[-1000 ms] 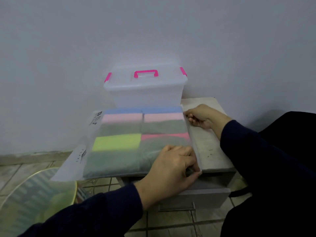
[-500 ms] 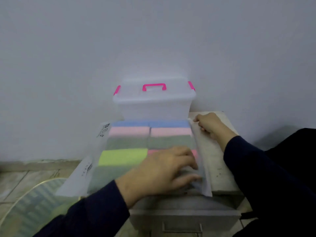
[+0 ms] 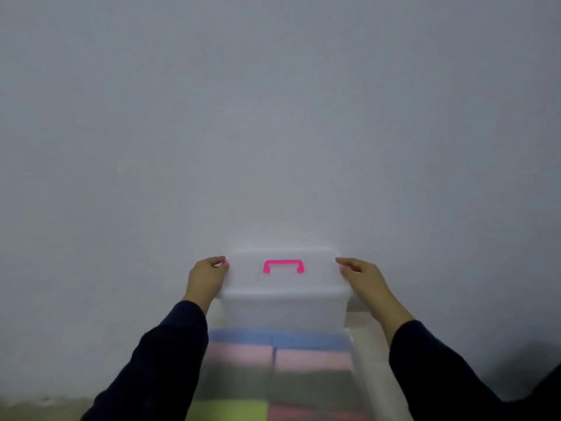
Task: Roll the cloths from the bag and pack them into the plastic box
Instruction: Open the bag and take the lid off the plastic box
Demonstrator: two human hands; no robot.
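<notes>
Currently listed, hands first. Left hand (image 3: 206, 279): fingers curled round the left end of the lid (image 3: 285, 268) of the plastic box (image 3: 283, 311), fingertips at the pink side latch (image 3: 225, 262); closed on the lid edge, dark sleeve behind. Right hand (image 3: 362, 279): mirrored on the right end of the lid, fingers hooked over the rim; the latch on that side is hidden under the hand. Both sit at the clips, not at the pink top handle (image 3: 283, 265), which suggests unfastening the lid and not carrying the box.

Plastic box: translucent, lid on, standing against the plain wall (image 3: 273, 117) at the back of the small stand (image 3: 362, 332). Nothing can be made out inside it through the cloudy plastic.

Bag (image 3: 273, 372): clear plastic, lying flat just in front of the box, between the two forearms. Cloths (image 3: 243, 355) inside it: folded flat in two columns, in bands of blue, pink, dark green, then yellow-green and red at the bottom edge. None rolled, none out of the bag.

Status: early. Box likely being opened first so rolled cloths have somewhere to go.
</notes>
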